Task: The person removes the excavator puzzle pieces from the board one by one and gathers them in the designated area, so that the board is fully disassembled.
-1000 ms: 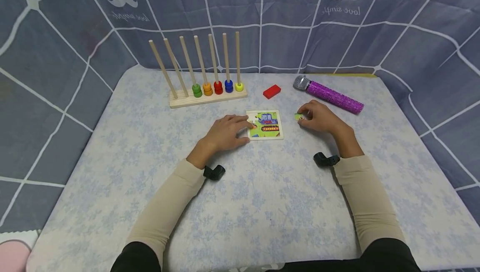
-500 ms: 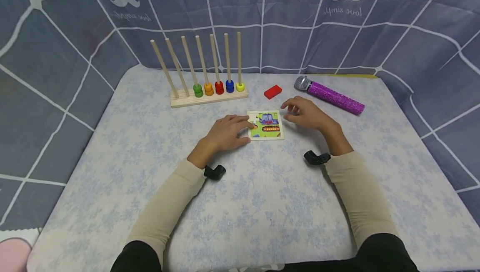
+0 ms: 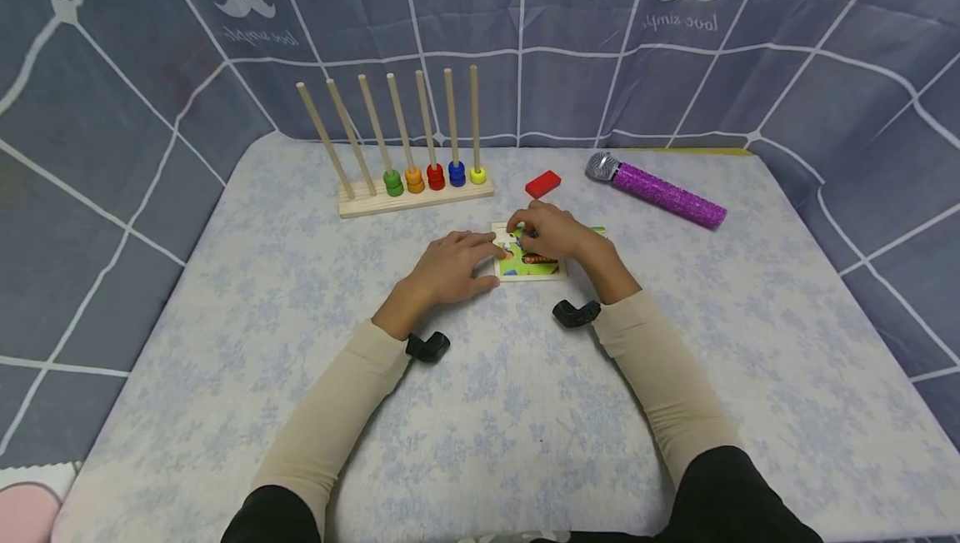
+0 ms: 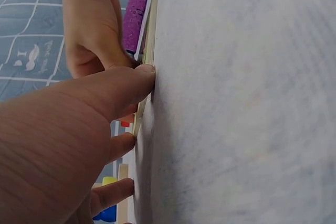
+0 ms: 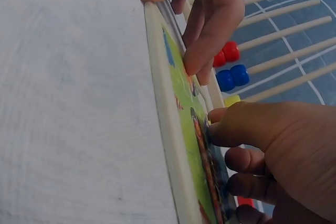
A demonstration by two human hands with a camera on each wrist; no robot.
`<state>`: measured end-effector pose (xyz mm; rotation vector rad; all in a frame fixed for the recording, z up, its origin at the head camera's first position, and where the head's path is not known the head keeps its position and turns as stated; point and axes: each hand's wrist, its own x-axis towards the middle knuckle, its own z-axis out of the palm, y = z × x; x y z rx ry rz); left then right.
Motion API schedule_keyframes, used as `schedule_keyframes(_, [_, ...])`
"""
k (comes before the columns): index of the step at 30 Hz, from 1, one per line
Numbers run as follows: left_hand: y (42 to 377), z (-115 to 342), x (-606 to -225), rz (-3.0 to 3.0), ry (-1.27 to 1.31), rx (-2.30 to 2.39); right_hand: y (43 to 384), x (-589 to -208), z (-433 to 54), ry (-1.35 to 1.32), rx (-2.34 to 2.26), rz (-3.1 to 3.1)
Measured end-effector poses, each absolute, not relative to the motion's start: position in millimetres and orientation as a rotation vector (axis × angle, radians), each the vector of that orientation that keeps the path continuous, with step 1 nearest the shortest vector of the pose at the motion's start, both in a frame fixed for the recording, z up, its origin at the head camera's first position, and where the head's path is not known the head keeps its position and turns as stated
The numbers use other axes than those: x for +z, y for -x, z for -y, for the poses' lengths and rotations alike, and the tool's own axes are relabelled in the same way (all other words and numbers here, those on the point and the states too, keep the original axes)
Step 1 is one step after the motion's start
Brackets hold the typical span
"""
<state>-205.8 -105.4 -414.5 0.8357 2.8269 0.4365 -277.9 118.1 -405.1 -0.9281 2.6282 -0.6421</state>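
A small square picture puzzle (image 3: pixel 543 271) with a pale wooden frame and a tractor picture lies on the table. My left hand (image 3: pixel 450 266) rests at its left side, thumb near the front corner and a fingertip on the picture; in the right wrist view these left fingers (image 5: pixel 207 40) touch the board. My right hand (image 3: pixel 558 231) reaches over the upper part of the puzzle, fingers bent, with thumb and fingertips at its surface. Whether a piece is pinched there, I cannot tell. A green puzzle piece (image 3: pixel 598 230) shows on the table beyond the right wrist, partly hidden.
A wooden peg stand (image 3: pixel 416 204) with coloured beads is at the back left. A red block (image 3: pixel 543 184) lies behind the puzzle, and a purple glitter microphone (image 3: pixel 667 193) behind the right hand. A grey curtain (image 3: pixel 480 18) hangs along the table's back.
My right hand has moved left, from the green piece it held at the right to over the puzzle. That piece lies on the table. The left hand stays in place.
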Motion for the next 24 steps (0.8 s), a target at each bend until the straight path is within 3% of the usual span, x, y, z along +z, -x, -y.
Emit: schedule_keyframes(24, [204.7, 105.0, -414.0, -2.814, -0.819, 0.42, 275.0, -394.4, -125.0, 0.965, -0.706, -2.573])
